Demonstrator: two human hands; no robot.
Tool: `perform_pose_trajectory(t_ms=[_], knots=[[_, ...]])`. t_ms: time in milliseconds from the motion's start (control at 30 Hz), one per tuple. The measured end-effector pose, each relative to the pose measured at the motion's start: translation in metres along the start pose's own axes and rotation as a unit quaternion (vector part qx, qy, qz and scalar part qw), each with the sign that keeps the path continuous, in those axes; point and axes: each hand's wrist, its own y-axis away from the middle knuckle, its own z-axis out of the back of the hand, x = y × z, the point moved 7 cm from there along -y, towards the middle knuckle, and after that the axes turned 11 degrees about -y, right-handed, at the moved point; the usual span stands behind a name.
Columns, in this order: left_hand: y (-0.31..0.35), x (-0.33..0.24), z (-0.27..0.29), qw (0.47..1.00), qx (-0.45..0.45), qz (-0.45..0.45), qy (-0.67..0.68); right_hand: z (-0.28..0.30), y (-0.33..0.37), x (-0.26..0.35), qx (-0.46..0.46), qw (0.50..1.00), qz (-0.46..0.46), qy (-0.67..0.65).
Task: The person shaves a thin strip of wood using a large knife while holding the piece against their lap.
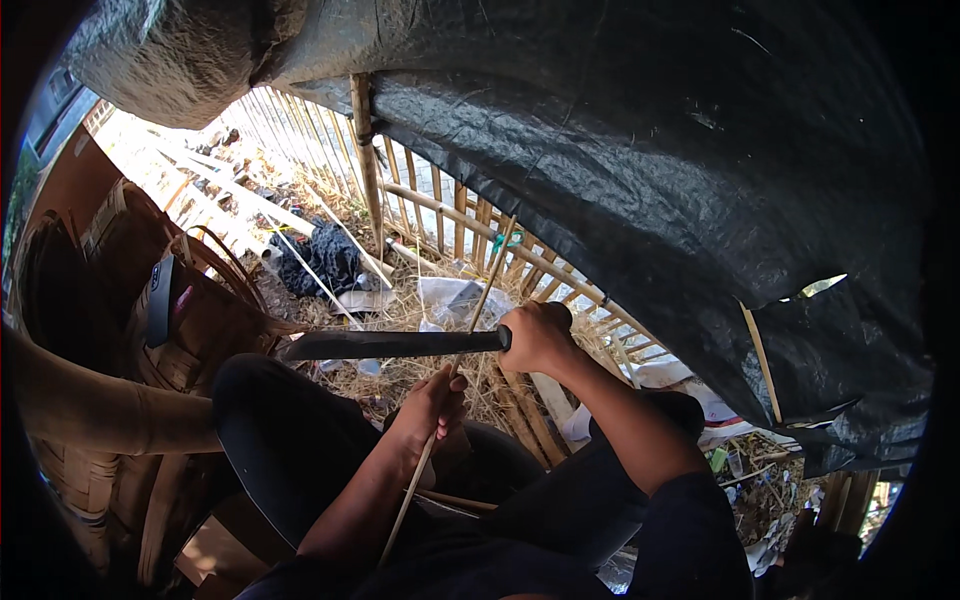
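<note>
My left hand (430, 408) is closed around a thin bamboo strip (492, 272). The strip slants from my lap, past my left forearm, up and away toward the fence. My right hand (538, 338) grips the black handle of a machete (400, 344). Its long dark blade points left, lying level just beyond my left hand and above my left knee. Blade and strip cross close to the left fist; whether the edge bites into the strip cannot be made out. The fingers of the right hand are partly hidden.
Woven bamboo baskets (215, 300) and a thick bamboo pole (110, 400) stand close on my left. A bamboo fence (440, 205) runs ahead, under a black tarp (640, 150) hanging low on the right. Straw, shavings and a crumpled black cloth (318, 258) litter the ground.
</note>
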Motion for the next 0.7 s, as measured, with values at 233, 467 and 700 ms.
perform_pose_trajectory(t_ms=[233, 467, 700], knots=[[-0.001, -0.003, 0.001, 1.0, 0.001, -0.003, -0.001, -0.004, -0.004, -0.002, -0.028, 0.999, 0.014, -0.035], [-0.003, -0.005, 0.006, 1.0, -0.012, 0.002, -0.014, -0.029, -0.008, -0.01, -0.018, 0.995, 0.011, -0.097], [0.003, -0.019, 0.007, 0.997, -0.043, -0.021, -0.063, -0.021, 0.002, 0.002, -0.06, 0.984, 0.008, -0.165]])
